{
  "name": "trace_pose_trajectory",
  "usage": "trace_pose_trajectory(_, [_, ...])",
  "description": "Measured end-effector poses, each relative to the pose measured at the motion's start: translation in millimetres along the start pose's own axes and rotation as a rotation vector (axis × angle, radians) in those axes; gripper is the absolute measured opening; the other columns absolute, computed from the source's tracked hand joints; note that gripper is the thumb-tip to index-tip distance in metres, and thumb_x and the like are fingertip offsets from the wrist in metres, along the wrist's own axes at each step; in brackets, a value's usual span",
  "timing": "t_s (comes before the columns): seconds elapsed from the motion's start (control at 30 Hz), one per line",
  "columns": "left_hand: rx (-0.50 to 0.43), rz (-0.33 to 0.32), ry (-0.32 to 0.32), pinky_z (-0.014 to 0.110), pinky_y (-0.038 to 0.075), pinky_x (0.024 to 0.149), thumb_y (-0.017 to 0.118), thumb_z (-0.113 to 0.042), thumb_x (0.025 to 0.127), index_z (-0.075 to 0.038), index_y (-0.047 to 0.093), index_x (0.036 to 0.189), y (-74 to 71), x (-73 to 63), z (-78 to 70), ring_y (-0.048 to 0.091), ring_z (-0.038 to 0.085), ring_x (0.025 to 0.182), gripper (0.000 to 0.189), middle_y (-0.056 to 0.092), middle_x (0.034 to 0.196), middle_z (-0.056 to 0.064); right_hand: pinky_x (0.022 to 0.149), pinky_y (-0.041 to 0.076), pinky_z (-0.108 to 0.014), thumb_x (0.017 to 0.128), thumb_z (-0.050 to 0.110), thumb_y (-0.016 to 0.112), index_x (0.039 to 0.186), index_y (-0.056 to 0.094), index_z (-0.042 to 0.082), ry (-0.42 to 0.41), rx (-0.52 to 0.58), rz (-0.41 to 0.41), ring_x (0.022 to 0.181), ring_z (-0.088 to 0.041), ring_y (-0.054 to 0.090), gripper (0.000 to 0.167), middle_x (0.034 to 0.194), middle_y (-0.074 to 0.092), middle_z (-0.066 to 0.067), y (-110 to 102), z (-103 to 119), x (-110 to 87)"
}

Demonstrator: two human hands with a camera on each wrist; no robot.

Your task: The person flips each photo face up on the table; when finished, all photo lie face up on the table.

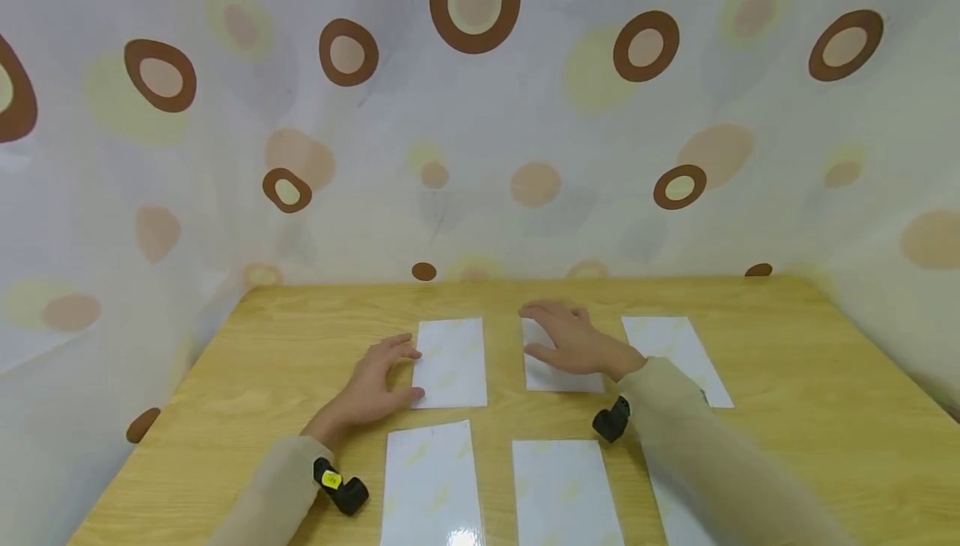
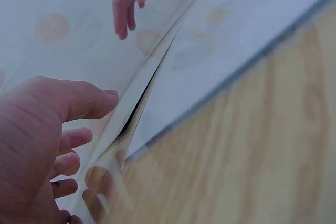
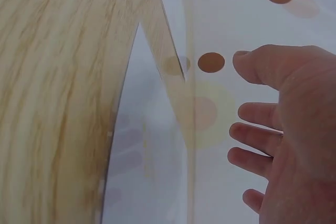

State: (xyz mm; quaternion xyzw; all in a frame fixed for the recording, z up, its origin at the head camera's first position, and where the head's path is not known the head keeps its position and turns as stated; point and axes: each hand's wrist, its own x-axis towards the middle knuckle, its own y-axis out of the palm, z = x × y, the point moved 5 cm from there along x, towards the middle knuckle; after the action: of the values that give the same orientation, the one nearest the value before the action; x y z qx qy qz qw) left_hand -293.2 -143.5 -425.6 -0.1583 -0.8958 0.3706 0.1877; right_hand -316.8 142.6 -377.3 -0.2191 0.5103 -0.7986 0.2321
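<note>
Several glossy white rectangular sheets lie flat in two rows on the wooden table. My left hand [image 1: 375,386] is at the left edge of the back-left sheet [image 1: 453,363], fingers apart. In the left wrist view, my left hand [image 2: 31,145] has its thumb extended, with nothing gripped, beside a white sheet [image 2: 210,51]. Over the back-middle sheet [image 1: 558,383] is my right hand [image 1: 573,342], covering part of it. The right wrist view shows the right hand [image 3: 294,114] with thumb and fingers spread and holding nothing, near a white sheet [image 3: 144,140].
Another sheet [image 1: 671,346] lies at back right, partly behind the right sleeve. Nearer are a front-left sheet [image 1: 431,479], a front-middle sheet [image 1: 566,488] and a front-right sheet [image 1: 671,504], mostly covered by the right forearm. A spotted curtain [image 1: 480,129] surrounds the wooden table [image 1: 300,346].
</note>
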Motion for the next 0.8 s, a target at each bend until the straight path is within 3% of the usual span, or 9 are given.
trace_pose_trajectory(0.27, [0.037,0.039,0.012,0.066,0.017,0.106,0.07,-0.028,0.083,-0.008,0.057,0.125,7.1,-1.3,0.8,0.028,0.041,0.136,0.048,0.037,0.149,0.019,0.102,0.023,-0.062,0.098,0.03,0.054,0.144,0.039,0.002,0.02,-0.03,0.11,0.139,-0.038,0.03,0.056,0.15,0.037,-0.019,25.5,15.1,27.4])
trace_pose_trajectory(0.5, [0.098,0.058,0.015,0.065,0.019,0.105,0.071,-0.032,0.085,-0.004,0.053,0.128,6.5,-0.5,0.1,0.028,0.04,0.137,0.055,0.034,0.151,0.018,0.107,0.016,-0.068,0.095,0.042,0.058,0.149,0.033,0.005,0.055,0.06,0.245,0.143,-0.04,0.018,0.07,0.154,0.026,-0.02,38.9,22.2,51.0])
trace_pose_trajectory(0.8, [0.092,0.067,0.013,0.067,0.017,0.105,0.071,-0.032,0.086,-0.007,0.055,0.126,6.6,-1.2,-3.4,0.029,0.04,0.136,0.05,0.036,0.149,0.019,0.109,0.03,-0.053,0.081,0.044,0.075,0.149,0.033,0.006,0.097,-0.026,0.295,0.134,-0.037,0.028,0.089,0.146,0.032,-0.019,48.5,34.3,70.8])
